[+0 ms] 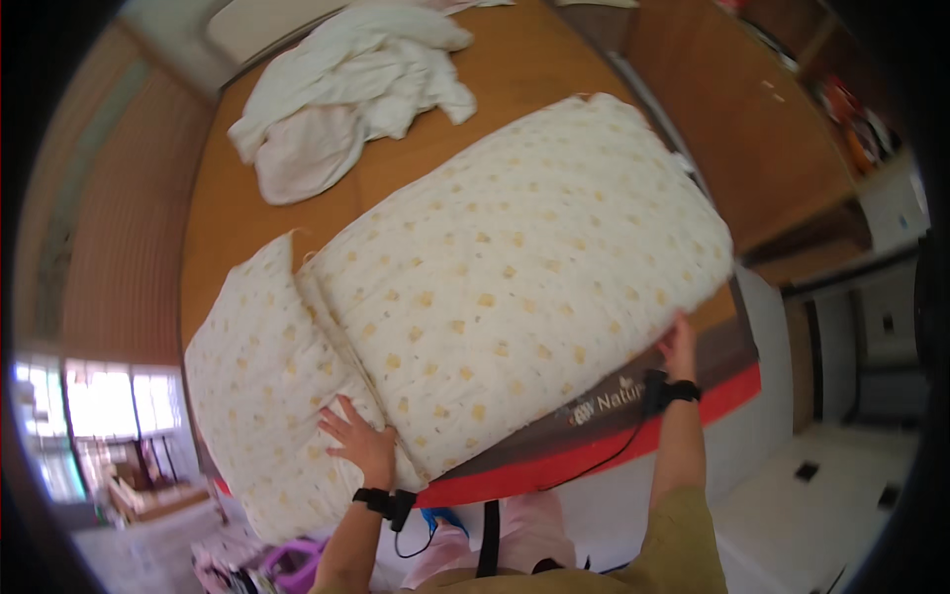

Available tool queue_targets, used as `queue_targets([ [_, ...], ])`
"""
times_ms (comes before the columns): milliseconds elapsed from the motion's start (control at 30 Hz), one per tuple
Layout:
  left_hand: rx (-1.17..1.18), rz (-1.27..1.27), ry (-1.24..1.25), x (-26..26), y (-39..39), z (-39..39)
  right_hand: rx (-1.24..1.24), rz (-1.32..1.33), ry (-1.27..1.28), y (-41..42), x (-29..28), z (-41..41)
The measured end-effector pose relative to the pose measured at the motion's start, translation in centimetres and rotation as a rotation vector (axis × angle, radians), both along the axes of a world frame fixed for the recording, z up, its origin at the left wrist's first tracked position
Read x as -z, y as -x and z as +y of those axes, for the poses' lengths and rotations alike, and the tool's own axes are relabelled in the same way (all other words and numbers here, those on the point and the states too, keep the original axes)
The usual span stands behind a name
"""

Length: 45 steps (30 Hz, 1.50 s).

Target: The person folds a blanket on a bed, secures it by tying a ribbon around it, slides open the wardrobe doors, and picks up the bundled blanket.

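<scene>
A thick white quilt [505, 297] with small yellow prints lies across the bed, its right part folded into a padded block. A crease divides this block from a left section [252, 386] that spreads past the bed's near left edge. My left hand [364, 442] rests on the left section beside the crease, fingers spread and palm down. At the quilt's near right edge is my right hand [677, 347], its fingers bent against the fabric. The fingertips are partly hidden there, so whether they grip the edge is unclear. Both wrists wear black straps with cables.
Crumpled white bedding [364, 82] lies farther back on the brown mattress [401, 163]. The mattress has a dark, red-trimmed near side bearing writing. Wooden furniture [749, 111] stands close on the right. A purple plastic item [293, 564] is on the floor at lower left.
</scene>
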<state>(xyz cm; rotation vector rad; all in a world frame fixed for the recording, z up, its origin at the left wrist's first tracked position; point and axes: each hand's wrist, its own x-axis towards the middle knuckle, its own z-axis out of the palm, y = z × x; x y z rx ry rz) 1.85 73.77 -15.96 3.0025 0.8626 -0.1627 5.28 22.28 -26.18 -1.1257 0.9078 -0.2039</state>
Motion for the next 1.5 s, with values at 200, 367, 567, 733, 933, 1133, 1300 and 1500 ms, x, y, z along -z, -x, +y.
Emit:
queue_targets([
  [200, -0.049, 0.017, -0.202, 0.8, 0.1, 3.0, 0.084, -0.141, -0.473, -5.2, -1.5, -1.8],
  [367, -0.013, -0.067, -0.173, 0.9, 0.8, 6.8, 0.155, -0.194, -0.403, -6.0, 2.3, -5.2],
  [567, 0.003, 0.09, -0.119, -3.2, 0.3, 7.2, -0.023, -0.438, -0.041, -10.8, -11.5, 1.9],
  [733, 0.045, 0.109, -0.139, -6.9, -0.9, 9.8, -0.772, -0.407, 0.827, -10.3, -17.7, 16.1],
  [933, -0.041, 0.048, -0.228, -10.3, 1.2, 18.3, -1.749, -0.51, 1.173, -0.5, -14.1, 27.6],
  [1133, 0.008, -0.007, -0.009, -2.3, 5.6, 15.8, -1.788, -0.639, 1.267, 2.2, -7.6, 31.5],
  [1300, 0.071, -0.241, 0.275, -3.7, 4.8, 11.7, -1.826, -0.466, 1.172, -0.3, -9.6, 31.0],
  [1500, 0.209, -0.249, 0.507, -3.4, 2.6, 7.8, -2.054, -0.374, 1.329, 0.7, -10.1, 35.1],
])
